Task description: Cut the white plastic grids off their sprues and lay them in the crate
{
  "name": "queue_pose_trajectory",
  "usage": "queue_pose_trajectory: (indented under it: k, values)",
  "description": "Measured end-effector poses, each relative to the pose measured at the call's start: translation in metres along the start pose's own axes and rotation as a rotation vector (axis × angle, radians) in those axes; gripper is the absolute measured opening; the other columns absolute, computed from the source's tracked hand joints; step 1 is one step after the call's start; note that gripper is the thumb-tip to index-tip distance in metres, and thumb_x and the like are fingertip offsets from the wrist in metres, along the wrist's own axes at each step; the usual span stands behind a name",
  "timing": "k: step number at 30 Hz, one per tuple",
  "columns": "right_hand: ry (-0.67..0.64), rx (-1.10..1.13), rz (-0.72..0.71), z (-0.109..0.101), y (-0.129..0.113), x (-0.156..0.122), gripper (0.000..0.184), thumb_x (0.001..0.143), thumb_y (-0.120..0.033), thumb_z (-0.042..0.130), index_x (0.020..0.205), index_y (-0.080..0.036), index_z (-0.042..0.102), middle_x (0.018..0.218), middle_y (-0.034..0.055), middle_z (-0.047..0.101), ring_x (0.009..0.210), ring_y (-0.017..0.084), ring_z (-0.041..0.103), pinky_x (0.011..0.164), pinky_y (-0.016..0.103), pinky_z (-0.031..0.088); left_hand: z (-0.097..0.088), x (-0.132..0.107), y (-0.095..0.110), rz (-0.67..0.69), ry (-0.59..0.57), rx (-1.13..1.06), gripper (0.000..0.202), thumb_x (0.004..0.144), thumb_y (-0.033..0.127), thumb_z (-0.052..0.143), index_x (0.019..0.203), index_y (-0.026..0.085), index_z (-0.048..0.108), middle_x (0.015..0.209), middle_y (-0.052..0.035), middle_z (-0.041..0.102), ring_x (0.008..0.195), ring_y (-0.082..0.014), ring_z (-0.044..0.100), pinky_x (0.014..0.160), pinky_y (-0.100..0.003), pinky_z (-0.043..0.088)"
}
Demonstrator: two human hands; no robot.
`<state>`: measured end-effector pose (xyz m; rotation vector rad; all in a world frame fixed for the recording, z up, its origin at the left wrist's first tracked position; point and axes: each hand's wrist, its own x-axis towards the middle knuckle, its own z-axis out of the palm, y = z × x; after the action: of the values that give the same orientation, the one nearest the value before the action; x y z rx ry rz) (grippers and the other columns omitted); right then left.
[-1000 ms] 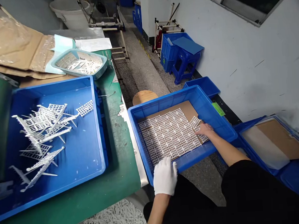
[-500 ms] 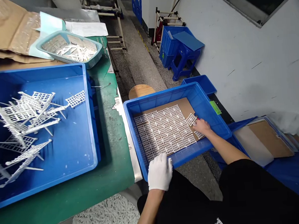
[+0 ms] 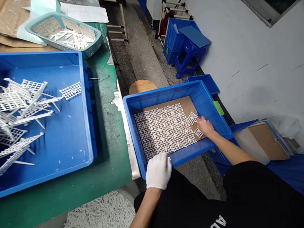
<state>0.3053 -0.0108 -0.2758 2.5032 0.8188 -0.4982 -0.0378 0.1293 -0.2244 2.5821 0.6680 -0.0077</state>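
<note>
My left hand (image 3: 158, 171), in a white glove, is closed over the near left rim of a blue plastic crate (image 3: 163, 92). On a cardboard sheet (image 3: 185, 103) in the crate, small white plastic grid panels (image 3: 159, 130) lie flat in close rows. My bare right hand (image 3: 205, 127) is inside at the right, closed round a small red-handled tool (image 3: 199, 118); the rest of the tool is hidden or too small to make out. Just left of its fingers is a tilted grid panel (image 3: 192, 118), and another loose grid panel (image 3: 198, 133) lies below.
On the green table (image 3: 108, 131), a large blue tray (image 3: 65, 141) holds tangled white grid frames with legs (image 3: 18, 106). Behind stands a light-blue basket (image 3: 91, 48) of white sticks. Below is a tub of white plastic pieces (image 3: 99, 218). A wooden stool top (image 3: 142, 86) and blue stool (image 3: 189, 57) stand beyond.
The view has shifted slightly, so the table and tray appear higher and farther left. My right hand sits a little clear of the tilted panel, and the lower loose panel shows more fully.
</note>
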Motion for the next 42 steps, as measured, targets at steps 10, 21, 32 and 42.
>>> queue_pose_trajectory:
  k: [10, 21, 32, 42]
  values:
    - [-0.142, -0.034, -0.187, 0.017, -0.021, 0.015, 0.036, 0.097, -0.036, 0.061, 0.127, -0.017, 0.057, 0.132, 0.0104, 0.055, 0.112, 0.024, 0.059, 0.096, 0.047, 0.053, 0.000, 0.000, 0.001, -0.015, 0.000, -0.010, 0.021, 0.101, 0.031, 0.041, 0.112, 0.020, 0.056, 0.108, -0.0069, 0.068, 0.096, -0.0234, 0.062, 0.080, -0.038, 0.043]
    - [-0.174, 0.067, -0.055, 0.019, 0.000, 0.014, 0.035, 0.097, -0.038, 0.060, 0.124, -0.017, 0.058, 0.125, 0.0096, 0.059, 0.109, 0.023, 0.061, 0.094, 0.045, 0.054, -0.003, 0.001, 0.002, -0.034, -0.012, -0.006, 0.020, 0.100, 0.029, 0.040, 0.107, 0.021, 0.056, 0.103, -0.0053, 0.067, 0.094, -0.0236, 0.061, 0.079, -0.038, 0.041]
    - [-0.245, 0.228, 0.106, 0.001, -0.009, -0.007, 0.032, 0.095, -0.038, 0.063, 0.117, -0.014, 0.061, 0.120, 0.0094, 0.061, 0.106, 0.022, 0.061, 0.093, 0.044, 0.054, -0.007, 0.005, -0.001, -0.232, -0.152, -0.530, 0.025, 0.096, 0.034, 0.044, 0.102, 0.019, 0.063, 0.108, -0.0131, 0.066, 0.107, -0.0341, 0.056, 0.099, -0.054, 0.034]
    - [-0.031, 0.618, -0.384, -0.068, -0.088, -0.132, 0.038, 0.089, -0.009, 0.044, 0.126, -0.021, 0.043, 0.135, 0.0122, 0.044, 0.095, 0.018, 0.061, 0.084, 0.033, 0.056, 0.018, 0.094, 0.042, -0.447, -0.208, -1.409, 0.065, 0.090, 0.071, 0.039, 0.120, 0.017, 0.057, 0.114, -0.0142, 0.068, 0.090, -0.0209, 0.067, 0.077, -0.034, 0.054]
